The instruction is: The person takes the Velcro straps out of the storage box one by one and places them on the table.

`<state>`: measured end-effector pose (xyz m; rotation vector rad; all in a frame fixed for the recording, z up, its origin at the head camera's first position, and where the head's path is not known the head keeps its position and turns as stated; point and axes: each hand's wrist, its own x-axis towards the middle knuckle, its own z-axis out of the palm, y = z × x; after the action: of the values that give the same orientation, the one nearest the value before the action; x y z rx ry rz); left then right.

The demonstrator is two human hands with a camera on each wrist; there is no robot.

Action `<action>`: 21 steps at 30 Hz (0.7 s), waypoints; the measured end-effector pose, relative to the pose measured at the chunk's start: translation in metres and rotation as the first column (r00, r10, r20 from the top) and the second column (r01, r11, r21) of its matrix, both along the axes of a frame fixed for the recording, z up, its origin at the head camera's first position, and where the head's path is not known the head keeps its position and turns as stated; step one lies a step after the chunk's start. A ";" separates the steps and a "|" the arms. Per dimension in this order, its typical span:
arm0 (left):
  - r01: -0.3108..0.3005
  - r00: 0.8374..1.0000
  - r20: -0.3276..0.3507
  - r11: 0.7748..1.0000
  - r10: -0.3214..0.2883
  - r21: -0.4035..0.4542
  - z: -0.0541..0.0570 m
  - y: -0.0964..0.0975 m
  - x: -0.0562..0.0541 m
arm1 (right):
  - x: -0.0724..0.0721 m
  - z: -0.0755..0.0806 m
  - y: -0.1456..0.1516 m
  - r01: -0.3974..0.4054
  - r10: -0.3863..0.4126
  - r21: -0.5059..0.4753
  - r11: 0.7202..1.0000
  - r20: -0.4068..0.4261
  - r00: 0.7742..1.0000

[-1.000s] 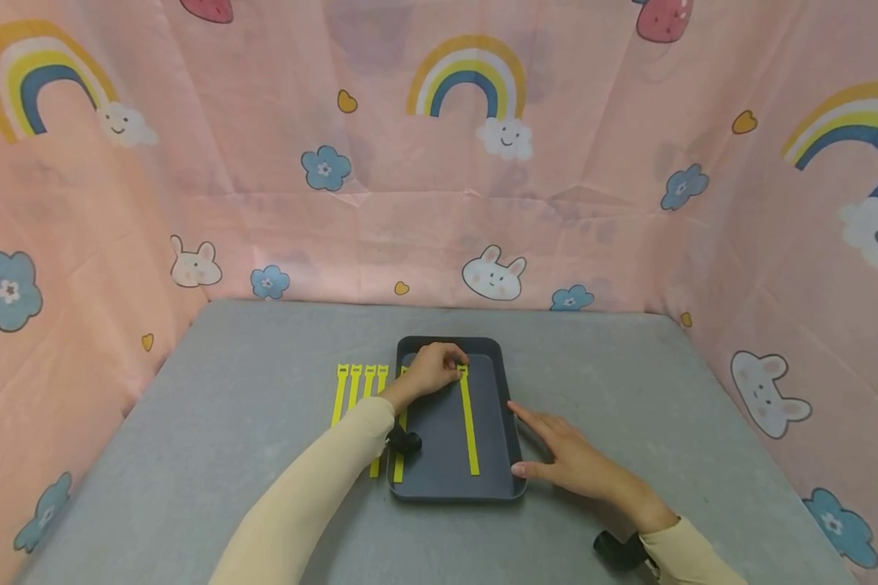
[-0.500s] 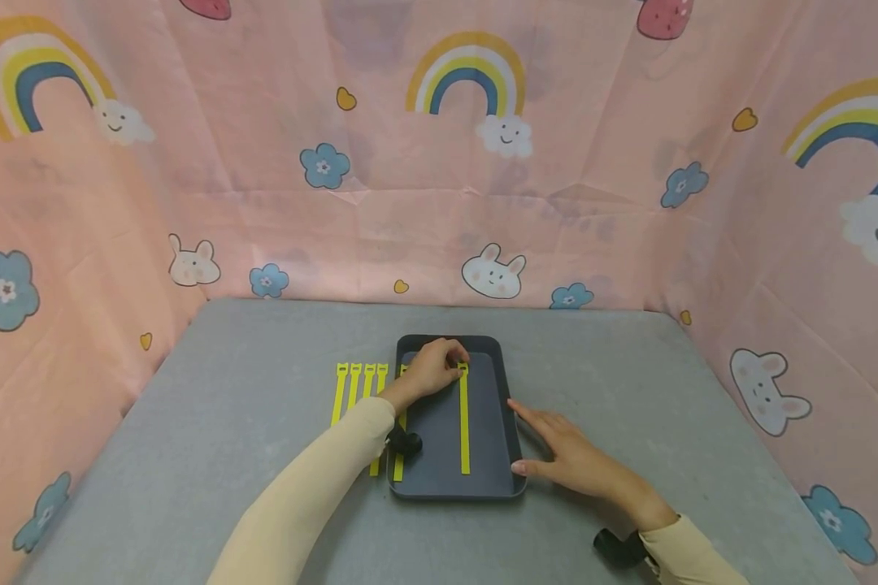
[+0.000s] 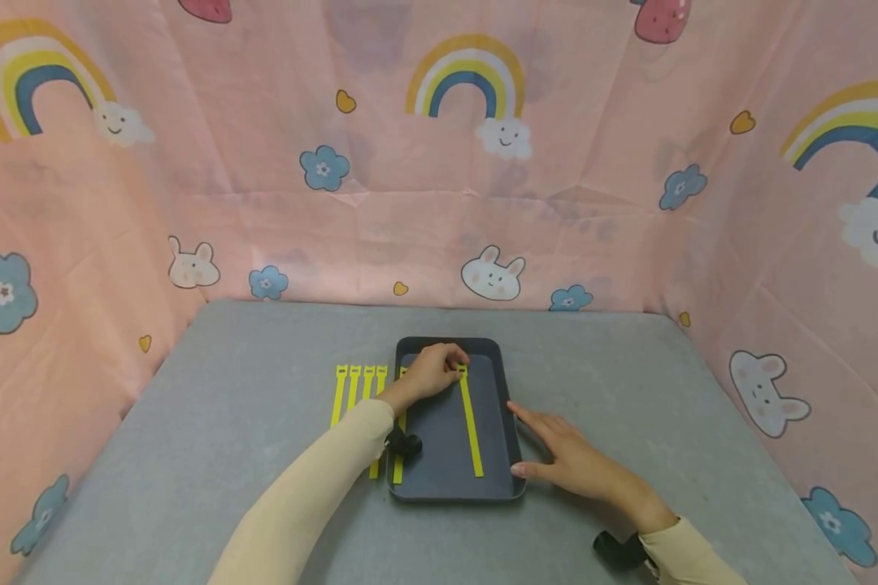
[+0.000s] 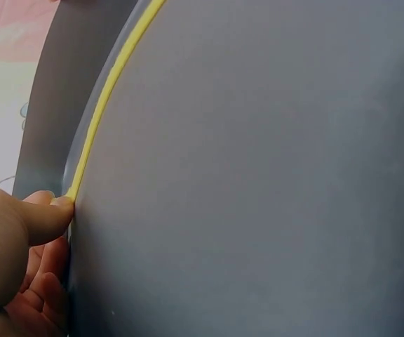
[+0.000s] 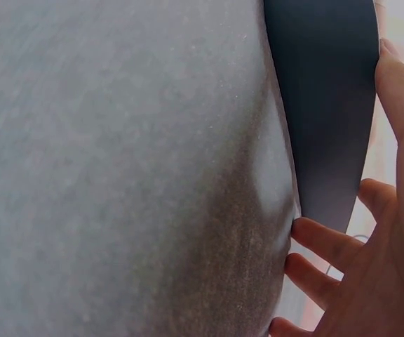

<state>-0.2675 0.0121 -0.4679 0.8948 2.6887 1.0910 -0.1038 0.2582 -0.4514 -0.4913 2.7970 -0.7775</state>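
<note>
In the head view my left hand [image 3: 433, 370] pinches the slotted head of a yellow cable tie [image 3: 471, 422] over the dark grey tray [image 3: 439, 487]. The tie's tail runs down toward the tray's near end, slanting slightly right. Seen from the left wrist, thumb and fingertip grip the end of the yellow tie [image 4: 98, 116] close over the tray floor [image 4: 258, 168]. My right hand [image 3: 578, 459] lies at the tray's right side, fingers spread and fairly straight. In the right wrist view its thumb and index finger touch the tray wall [image 5: 328, 105].
Another yellow cable tie [image 3: 398, 467] lies along the tray's left side, partly behind my left wrist. Several more ties [image 3: 354, 390] stand in a row on the grey table [image 3: 263, 357] left of the tray, partly hidden by my sleeve. Pink patterned cloth [image 3: 439, 203] surrounds the table.
The held tie's tail swung left to hang nearly straight, then back to the right, slightly past where it was. Both hands and the tray stayed in place.
</note>
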 end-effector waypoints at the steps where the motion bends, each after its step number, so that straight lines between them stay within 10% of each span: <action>1: 0.002 1.000 -0.001 1.000 -0.002 0.002 -0.001 0.000 0.000 | 0.000 0.000 0.000 0.002 -0.002 -0.003 1.000 0.003 1.000; 21: 0.055 0.998 0.016 0.997 -0.056 0.056 0.000 0.000 0.001 | 0.001 -0.001 0.001 -0.012 0.012 -0.026 1.000 0.004 1.000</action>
<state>-0.2668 0.0121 -0.4681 0.9580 2.6151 1.1619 -0.1030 0.2588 -0.4522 -0.5100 2.7807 -0.8119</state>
